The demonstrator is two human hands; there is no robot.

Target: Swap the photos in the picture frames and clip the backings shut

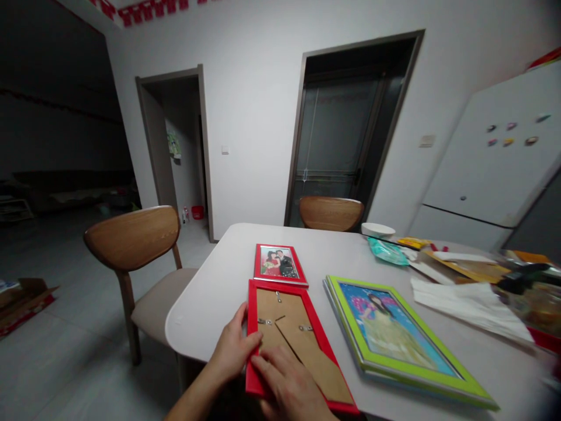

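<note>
A red picture frame (325, 336) lies back side up at the near edge of the table, its brown backing board facing me with metal clips and a stand cut into it. My left hand (234, 342) grips the frame's left side, thumb over the red border. Lower down, my right hand (289, 383) rests over the backing near the bottom left corner, fingers bent; whether it pinches anything is hidden. Just beyond is a smaller red photo frame (280, 263), face up, showing a couple. To the right lies a green photo frame (394, 327) with a figure in a pale dress.
The white table (205, 292) carries a white bowl (377, 230), a teal packet (388, 251), white paper (468, 304) and mixed clutter along the right. Wooden chairs stand at the left (135, 240) and far side (331, 213). A fridge (482, 164) is at the right.
</note>
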